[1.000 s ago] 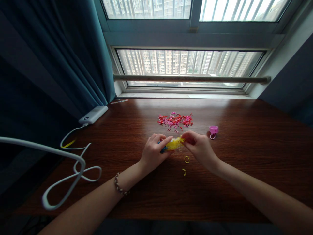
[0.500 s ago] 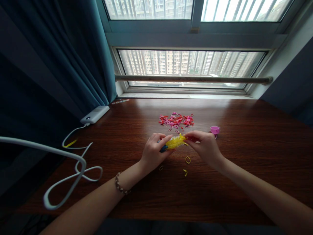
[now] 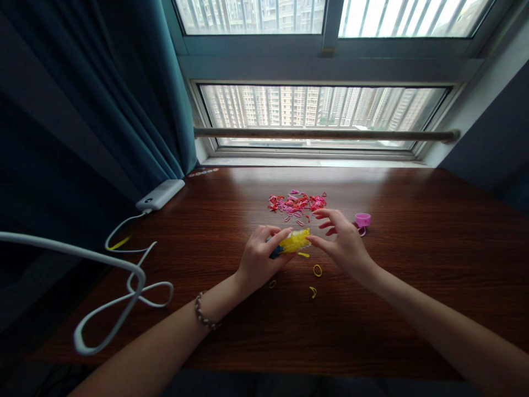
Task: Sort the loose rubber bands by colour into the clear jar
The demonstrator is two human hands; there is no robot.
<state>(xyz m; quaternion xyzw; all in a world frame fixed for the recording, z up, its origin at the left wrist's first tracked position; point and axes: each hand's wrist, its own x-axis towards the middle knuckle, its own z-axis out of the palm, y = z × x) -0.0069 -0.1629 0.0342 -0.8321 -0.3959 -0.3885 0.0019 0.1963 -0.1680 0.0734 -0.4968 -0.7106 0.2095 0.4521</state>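
Observation:
My left hand (image 3: 259, 255) is closed around a small clear bag of yellow rubber bands (image 3: 295, 241) with a dark blue end, held just above the wooden table (image 3: 413, 264). My right hand (image 3: 341, 237) is beside the bag's right end with its fingers spread; its thumb and forefinger touch the bag's tip. Three loose yellow bands (image 3: 317, 270) lie on the table below the hands. A pile of pink and red bands (image 3: 295, 203) lies just beyond the hands.
A small pink cap (image 3: 362, 220) sits to the right of my right hand. A white power bank (image 3: 160, 194) lies at the table's back left with white cables (image 3: 124, 286) looping off the left edge. A teal curtain (image 3: 124, 94) hangs at left; a window is behind.
My right hand has let go of its pinch on the bag's end and spread its fingers. Another yellow band has dropped onto the table under the left hand. The left hand has stayed put.

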